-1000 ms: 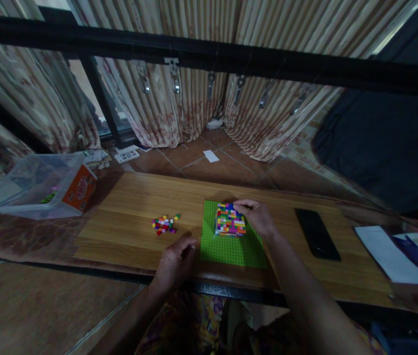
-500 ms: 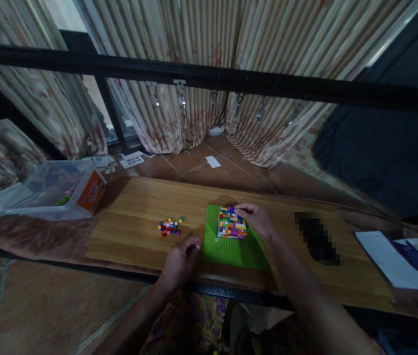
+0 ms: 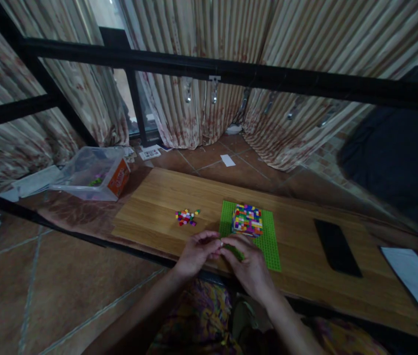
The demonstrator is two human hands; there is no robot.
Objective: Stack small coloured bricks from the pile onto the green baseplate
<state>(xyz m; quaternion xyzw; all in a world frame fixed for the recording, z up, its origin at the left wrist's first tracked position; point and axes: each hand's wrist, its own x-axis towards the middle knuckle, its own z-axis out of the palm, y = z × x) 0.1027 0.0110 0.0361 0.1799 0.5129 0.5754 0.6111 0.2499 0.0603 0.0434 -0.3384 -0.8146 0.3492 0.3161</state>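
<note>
My left hand (image 3: 197, 252) and my right hand (image 3: 248, 259) meet fingertip to fingertip over the near left corner of a green studded baseplate (image 3: 271, 241). Between their pinched fingers shows a tiny white toy brick (image 3: 222, 243), mostly covered. On the baseplate, just beyond my right hand, stands a block built of many-coloured toy bricks (image 3: 248, 220). A small pile of loose coloured bricks (image 3: 186, 217) lies on the wooden board to the left of the baseplate.
A clear plastic box (image 3: 90, 172) with an orange label and some bricks inside stands at the left. On the right lie a black flat phone-like object (image 3: 337, 248) and white paper (image 3: 416, 278). A black metal bar (image 3: 179, 66) crosses in front of the curtains.
My right hand has left the brick block's far edge and come back toward me. My left hand has moved right to meet it. The whole view has shifted a little.
</note>
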